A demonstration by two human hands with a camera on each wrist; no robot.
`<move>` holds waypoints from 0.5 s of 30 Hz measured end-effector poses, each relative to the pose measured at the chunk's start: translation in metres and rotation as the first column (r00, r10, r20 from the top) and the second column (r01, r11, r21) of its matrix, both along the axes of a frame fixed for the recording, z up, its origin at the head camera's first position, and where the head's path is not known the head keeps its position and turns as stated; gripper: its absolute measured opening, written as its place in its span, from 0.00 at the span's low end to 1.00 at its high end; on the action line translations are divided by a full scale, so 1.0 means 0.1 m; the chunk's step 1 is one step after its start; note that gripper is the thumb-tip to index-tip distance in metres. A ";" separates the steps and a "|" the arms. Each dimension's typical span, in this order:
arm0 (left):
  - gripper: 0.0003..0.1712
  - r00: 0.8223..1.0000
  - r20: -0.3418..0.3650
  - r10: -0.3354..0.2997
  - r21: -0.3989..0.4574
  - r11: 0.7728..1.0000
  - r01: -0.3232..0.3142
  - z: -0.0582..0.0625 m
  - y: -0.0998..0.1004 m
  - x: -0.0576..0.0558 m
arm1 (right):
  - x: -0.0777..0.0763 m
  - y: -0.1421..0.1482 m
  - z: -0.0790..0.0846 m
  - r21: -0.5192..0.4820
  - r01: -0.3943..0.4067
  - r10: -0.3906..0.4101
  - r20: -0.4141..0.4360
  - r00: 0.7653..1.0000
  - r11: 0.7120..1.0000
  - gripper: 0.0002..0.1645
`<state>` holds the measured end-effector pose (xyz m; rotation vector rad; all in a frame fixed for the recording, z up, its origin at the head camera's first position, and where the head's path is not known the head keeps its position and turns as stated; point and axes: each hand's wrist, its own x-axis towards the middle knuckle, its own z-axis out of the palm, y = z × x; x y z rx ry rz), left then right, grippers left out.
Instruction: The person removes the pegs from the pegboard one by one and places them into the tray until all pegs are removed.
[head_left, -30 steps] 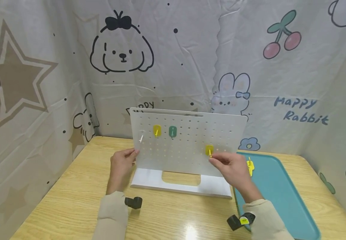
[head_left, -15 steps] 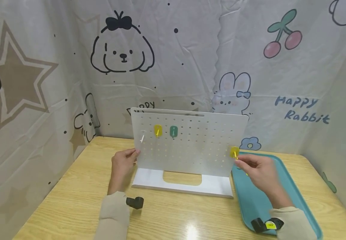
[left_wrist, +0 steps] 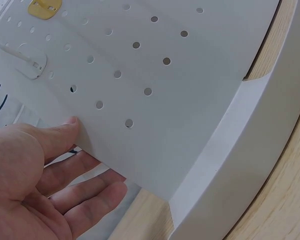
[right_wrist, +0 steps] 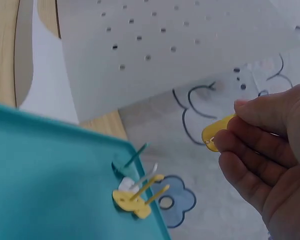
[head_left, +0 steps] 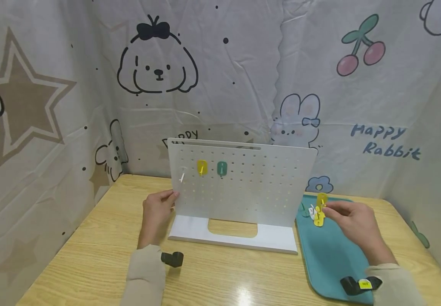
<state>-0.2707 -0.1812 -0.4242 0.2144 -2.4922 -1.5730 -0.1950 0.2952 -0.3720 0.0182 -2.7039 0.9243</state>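
A white pegboard [head_left: 243, 187] stands upright on its white base [head_left: 277, 236]. On its upper left hang a white hook [head_left: 182, 177], a yellow hook [head_left: 202, 167] and a green hook [head_left: 222, 168]. My left hand [head_left: 158, 214] holds the board's left edge, thumb on the front face and fingers behind. Over the far part of the teal tray [head_left: 331, 267], my right hand [head_left: 356, 223] pinches another yellow hook [right_wrist: 210, 137] between thumb and fingers. Below it on the tray lie a green hook [right_wrist: 121, 169], a white hook [right_wrist: 129, 185] and yellow hooks [right_wrist: 125, 200], close together.
The wooden table [head_left: 212, 276] carries the board and, at the right, the tray beside the board's base. A printed cloth [head_left: 224, 85] hangs behind and at both sides. A black camera [head_left: 172, 259] sits at the left wrist and another [head_left: 352, 284] at the right.
My right hand has carried the yellow hook from in front of the board's right part rightward to above the tray. The left hand has kept its hold on the board's edge.
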 end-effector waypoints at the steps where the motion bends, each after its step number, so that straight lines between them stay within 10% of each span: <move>1: 0.20 1.000 0.005 0.003 0.001 1.000 -0.003 0.00 0.00 0.00 | -0.02 0.04 -0.02 0.002 0.009 -0.009 0.020 1.000 1.000 0.22; 15: 0.19 1.000 -0.004 0.006 -0.009 1.000 -0.006 -0.01 0.00 0.00 | -0.26 0.40 -0.33 -0.024 0.067 -0.060 0.240 0.969 0.997 0.24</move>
